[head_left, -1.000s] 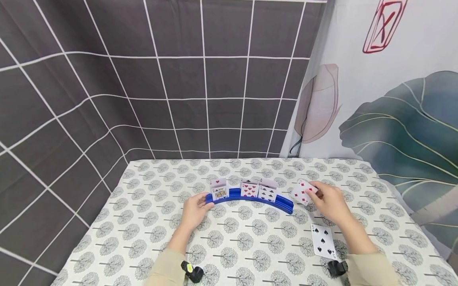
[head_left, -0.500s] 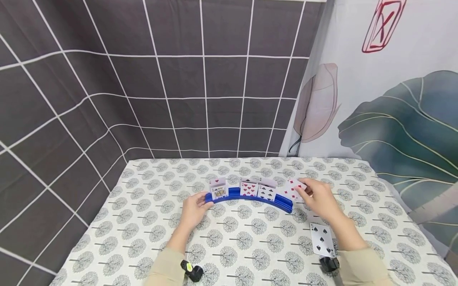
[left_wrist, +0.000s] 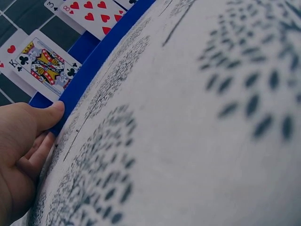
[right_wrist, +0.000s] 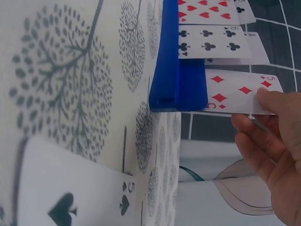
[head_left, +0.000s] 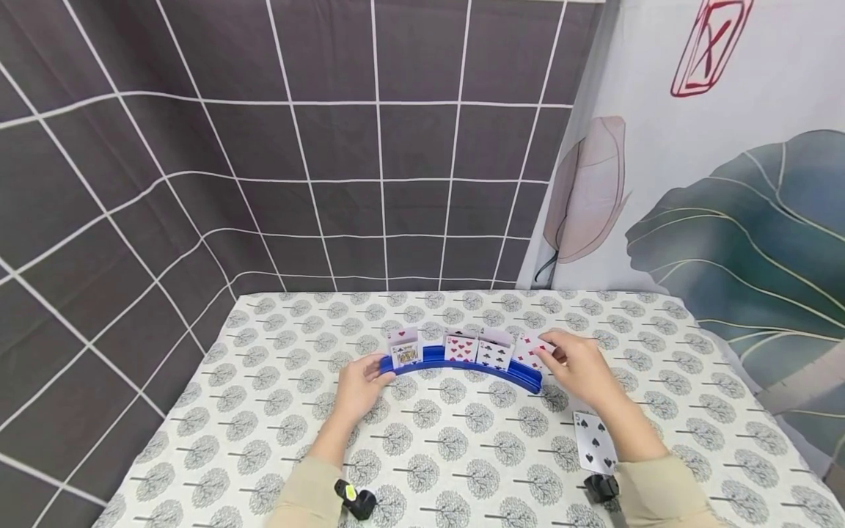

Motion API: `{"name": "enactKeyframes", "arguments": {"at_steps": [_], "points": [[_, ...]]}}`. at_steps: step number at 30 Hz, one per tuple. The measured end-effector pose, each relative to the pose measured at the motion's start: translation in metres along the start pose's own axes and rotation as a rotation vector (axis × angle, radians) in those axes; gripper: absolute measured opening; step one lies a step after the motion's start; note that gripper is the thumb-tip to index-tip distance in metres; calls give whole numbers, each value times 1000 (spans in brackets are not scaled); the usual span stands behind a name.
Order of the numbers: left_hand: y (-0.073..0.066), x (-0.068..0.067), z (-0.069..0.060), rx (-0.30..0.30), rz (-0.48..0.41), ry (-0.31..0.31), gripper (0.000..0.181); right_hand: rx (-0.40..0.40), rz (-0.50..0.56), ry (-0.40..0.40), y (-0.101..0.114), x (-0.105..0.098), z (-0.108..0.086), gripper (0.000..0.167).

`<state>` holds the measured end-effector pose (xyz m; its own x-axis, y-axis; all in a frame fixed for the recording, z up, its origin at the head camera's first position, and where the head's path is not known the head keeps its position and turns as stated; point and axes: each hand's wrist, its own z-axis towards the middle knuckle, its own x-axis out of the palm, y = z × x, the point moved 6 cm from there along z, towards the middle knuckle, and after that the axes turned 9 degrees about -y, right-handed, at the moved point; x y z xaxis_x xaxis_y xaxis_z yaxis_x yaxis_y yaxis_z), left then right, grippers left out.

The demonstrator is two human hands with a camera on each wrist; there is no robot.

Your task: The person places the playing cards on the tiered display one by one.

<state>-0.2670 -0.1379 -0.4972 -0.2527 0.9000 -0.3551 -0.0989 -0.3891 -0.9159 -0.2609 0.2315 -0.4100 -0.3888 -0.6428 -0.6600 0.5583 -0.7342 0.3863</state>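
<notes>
A curved blue card holder [head_left: 432, 357] stands on the table with playing cards upright in it. My left hand [head_left: 357, 385] grips its left end, thumb on the front, beside the king of clubs [left_wrist: 44, 68]. My right hand [head_left: 584, 367] pinches the five of diamonds [right_wrist: 237, 89] by its upper edge. That card's lower edge is at the holder's rear part near the right end; how deep it sits is hidden. The eight of hearts [left_wrist: 96, 15] and six of clubs [right_wrist: 211, 42] stand side by side in the front row, with partly covered cards behind.
The five of spades [head_left: 595, 442] lies face up near my right forearm. Tree-patterned cloth covers the table [head_left: 422, 469]. A dark gridded curtain [head_left: 416, 147] hangs behind, with a white printed curtain [head_left: 693, 183] on the right.
My right hand has moved left with the five of diamonds, bringing it from beside the holder to its right end. The left hand and the holder have stayed put.
</notes>
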Motion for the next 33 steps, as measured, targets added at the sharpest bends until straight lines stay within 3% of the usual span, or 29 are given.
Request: {"name": "enactKeyframes", "arguments": {"at_steps": [8, 16, 23, 28, 33], "points": [[4, 1, 0, -2, -1, -6, 40, -4, 4, 17, 4, 5, -2, 26], [4, 1, 1, -12, -16, -5, 42, 62, 9, 82, -2, 3, -8, 35], [4, 1, 1, 9, -8, 0, 40, 52, 12, 121, -7, 1, -15, 14], [5, 1, 1, 2, -12, 4, 40, 80, -7, 176, -14, 2, -21, 11], [4, 1, 1, 1, -19, 3, 39, 137, -9, 238, -21, 0, -27, 27]]}}
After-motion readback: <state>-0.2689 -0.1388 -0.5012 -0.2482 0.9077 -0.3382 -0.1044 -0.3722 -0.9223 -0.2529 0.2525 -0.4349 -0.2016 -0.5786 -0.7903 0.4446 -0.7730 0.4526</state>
